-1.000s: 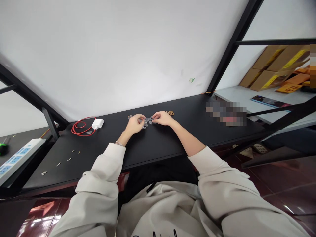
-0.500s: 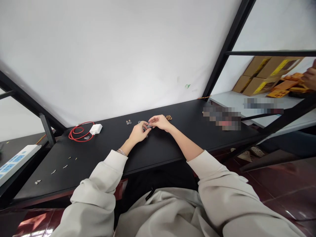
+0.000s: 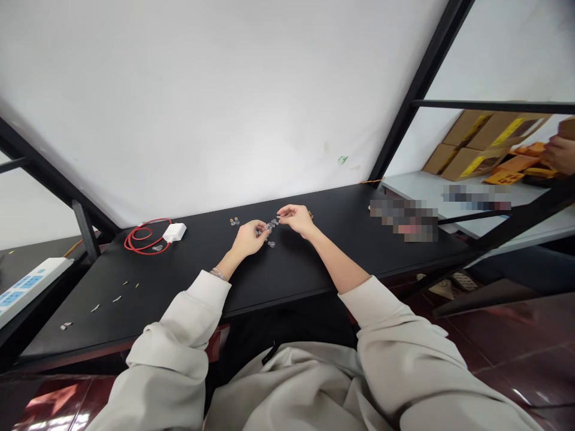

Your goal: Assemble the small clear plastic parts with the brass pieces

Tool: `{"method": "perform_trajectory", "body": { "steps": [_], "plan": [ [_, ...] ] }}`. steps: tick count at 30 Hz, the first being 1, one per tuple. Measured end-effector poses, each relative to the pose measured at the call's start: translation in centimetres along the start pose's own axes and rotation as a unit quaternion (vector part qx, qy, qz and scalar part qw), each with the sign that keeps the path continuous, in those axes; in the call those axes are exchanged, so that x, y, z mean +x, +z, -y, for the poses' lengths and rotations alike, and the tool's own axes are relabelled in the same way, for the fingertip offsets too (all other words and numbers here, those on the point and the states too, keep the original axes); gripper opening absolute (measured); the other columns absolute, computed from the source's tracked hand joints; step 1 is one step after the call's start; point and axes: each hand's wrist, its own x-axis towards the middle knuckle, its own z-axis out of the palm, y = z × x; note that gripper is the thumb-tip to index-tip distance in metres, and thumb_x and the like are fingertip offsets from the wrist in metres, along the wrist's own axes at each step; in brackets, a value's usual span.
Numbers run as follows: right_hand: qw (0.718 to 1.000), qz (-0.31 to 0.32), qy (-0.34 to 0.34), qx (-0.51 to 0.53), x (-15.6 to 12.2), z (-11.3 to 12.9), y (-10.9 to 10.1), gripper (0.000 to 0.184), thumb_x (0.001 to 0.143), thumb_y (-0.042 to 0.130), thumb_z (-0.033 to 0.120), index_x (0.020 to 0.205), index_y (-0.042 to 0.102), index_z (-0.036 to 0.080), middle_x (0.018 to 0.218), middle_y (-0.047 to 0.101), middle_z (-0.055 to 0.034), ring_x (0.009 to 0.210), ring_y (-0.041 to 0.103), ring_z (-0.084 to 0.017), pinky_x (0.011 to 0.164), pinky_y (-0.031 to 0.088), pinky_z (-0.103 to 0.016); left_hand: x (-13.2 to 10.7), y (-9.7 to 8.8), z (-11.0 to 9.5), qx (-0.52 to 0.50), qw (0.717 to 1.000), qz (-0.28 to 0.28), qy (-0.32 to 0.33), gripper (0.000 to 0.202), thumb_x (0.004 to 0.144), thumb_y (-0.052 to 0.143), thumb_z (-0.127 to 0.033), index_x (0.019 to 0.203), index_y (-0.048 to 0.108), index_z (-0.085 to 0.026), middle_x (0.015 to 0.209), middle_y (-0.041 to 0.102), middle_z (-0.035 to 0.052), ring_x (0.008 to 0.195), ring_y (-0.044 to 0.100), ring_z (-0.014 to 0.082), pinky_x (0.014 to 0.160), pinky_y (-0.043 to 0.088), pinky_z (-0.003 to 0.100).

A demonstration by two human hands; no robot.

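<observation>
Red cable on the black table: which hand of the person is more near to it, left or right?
Left. The left hand is to the right of the red cable in this view, with a gap between them. The right hand is farther away on the same side, beyond the left hand.

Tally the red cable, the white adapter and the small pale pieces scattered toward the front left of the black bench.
Red cable: 1
White power adapter: 1
Small pale pieces: 5
Total: 7
</observation>
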Motion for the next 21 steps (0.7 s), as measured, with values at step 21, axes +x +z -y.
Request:
{"method": "perform_trajectory", "body": {
  "steps": [21],
  "plan": [
    [0.994,0.012,-0.019,-0.106,-0.07,-0.2,0.06,0.017,0.062,0.078,0.006,0.074,0.075,0.017,0.073,0.075,-0.0021,0.07,0.07,-0.016,0.069,0.054,-0.026,0.07,0.03,0.16,-0.001,1.0,0.012,0.003,0.015,0.084,0.073,-0.027,0.097,0.073,-0.018,0.088,0.076,0.0038,0.06,0.061,0.0119,0.066,0.05,0.026]
  ]
}}
